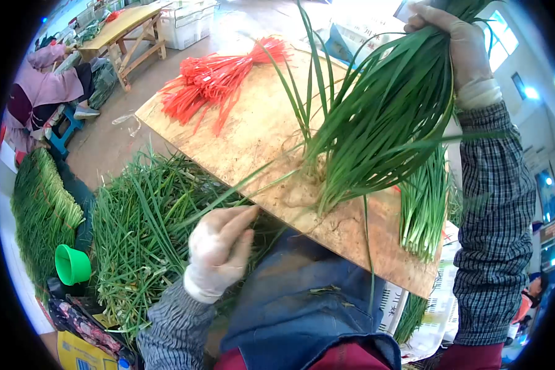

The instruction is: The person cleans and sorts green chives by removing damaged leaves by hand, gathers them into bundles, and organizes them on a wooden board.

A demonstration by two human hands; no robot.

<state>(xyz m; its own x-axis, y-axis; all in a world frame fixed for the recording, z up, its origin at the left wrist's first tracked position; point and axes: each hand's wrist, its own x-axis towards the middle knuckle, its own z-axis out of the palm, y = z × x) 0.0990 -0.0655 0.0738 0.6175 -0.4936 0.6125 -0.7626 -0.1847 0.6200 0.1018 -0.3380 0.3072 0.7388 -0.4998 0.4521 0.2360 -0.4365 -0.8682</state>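
My right hand (459, 46), in a thin whitish glove, is closed around the leafy end of a bunch of garlic chives (382, 117). The bunch hangs at a slant, its pale stem ends down at the wooden board (253, 142). A few leaves stick out loosely from it. My left hand (219, 246), gloved too and slightly blurred, is at the board's near edge with its fingers curled together. Whether anything is between those fingers is hidden. A second bunch of chives (422, 209) lies on the board's right side, white ends toward me.
Red plastic ties (213, 80) lie on the board's far left. Below it is a heap of loose chives (142, 228), beside a green cup (73, 265) and stacked chives (40, 209). A seated person (49, 92) is near another wooden table (120, 28).
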